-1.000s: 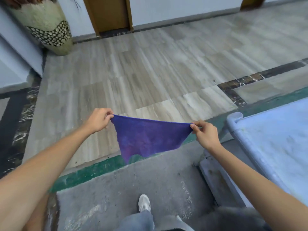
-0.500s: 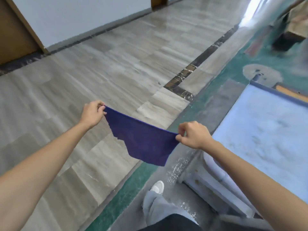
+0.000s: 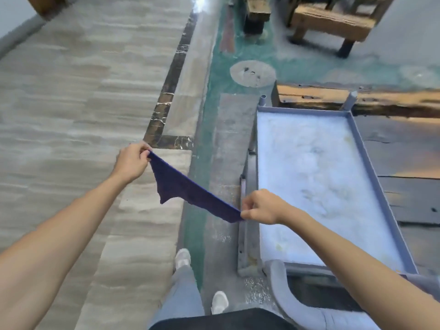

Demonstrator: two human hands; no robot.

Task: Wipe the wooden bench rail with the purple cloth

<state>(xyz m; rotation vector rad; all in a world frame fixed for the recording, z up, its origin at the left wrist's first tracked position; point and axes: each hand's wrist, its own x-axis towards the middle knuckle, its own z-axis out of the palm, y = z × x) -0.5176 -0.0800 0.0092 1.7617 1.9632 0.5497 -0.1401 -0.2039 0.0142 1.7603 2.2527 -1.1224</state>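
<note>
Both hands, left [image 3: 132, 163] and right [image 3: 262, 207], pinched the purple cloth [image 3: 188, 189] taut; wooden bench rail [image 3: 333, 97] wasn't touched yet, needed reaching.

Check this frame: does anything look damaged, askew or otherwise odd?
Nothing is spilled or askew. The purple cloth, pinched taut between the left hand and right hand, has a ragged, uneven lower edge. The blue cart tray looks stained and scuffed.
</note>
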